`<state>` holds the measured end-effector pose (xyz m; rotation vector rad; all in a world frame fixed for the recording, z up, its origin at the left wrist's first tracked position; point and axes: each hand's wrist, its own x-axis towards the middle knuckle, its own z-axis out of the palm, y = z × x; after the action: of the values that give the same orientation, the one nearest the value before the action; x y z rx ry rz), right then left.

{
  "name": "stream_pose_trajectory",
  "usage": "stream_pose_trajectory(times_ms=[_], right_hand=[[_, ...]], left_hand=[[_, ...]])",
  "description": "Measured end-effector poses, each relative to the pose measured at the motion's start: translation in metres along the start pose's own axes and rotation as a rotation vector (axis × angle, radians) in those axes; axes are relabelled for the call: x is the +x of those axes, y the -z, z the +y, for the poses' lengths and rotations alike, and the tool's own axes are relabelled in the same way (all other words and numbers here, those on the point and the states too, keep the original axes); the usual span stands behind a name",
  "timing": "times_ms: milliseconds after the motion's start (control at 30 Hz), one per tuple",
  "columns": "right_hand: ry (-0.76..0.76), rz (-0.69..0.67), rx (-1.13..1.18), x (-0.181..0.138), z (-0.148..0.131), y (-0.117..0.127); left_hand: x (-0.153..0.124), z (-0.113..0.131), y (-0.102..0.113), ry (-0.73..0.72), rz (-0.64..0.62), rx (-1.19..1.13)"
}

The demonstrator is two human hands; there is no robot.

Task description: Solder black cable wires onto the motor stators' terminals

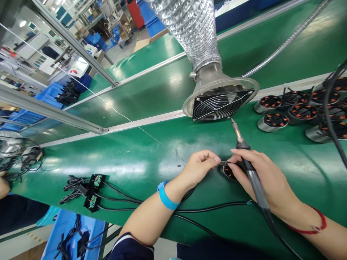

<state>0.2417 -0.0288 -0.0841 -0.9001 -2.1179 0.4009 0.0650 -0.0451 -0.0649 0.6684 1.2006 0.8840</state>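
Observation:
My right hand (pixel 267 175) holds a soldering iron (pixel 253 180), its metal tip pointing up and away toward the fan. The thumb and index finger of that hand also reach to a small round motor part (pixel 227 170) with orange windings. At the left side of the same part, my left hand (pixel 202 168) pinches with thumb and forefinger; what lies between them is too small to make out. Both hands partly hide the motor part. Black cables (pixel 214 207) run under my left forearm, one ending in bare wire ends close to my right hand.
Several motor stators in metal cups (pixel 272 122) stand at the right. A fume duct with a fan grille (pixel 219 106) hangs beyond my hands. Black housings with green boards (pixel 93 202) lie left. A blue bin (pixel 93 231) sits below the bench (pixel 151 155). Another person's hand (pixel 4 186) shows far left.

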Motion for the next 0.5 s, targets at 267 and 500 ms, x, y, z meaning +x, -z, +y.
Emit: stream_pose_trajectory(times_ms=[267,500], right_hand=[[0.037,-0.024,0.036,0.004,-0.005,-0.007],[-0.052,-0.068,-0.088,-0.015,0.001,-0.008]], left_hand=[[0.002,0.002,0.004,0.039,-0.007,-0.070],[0.002,0.005,0.005,0.073,-0.001,-0.075]])
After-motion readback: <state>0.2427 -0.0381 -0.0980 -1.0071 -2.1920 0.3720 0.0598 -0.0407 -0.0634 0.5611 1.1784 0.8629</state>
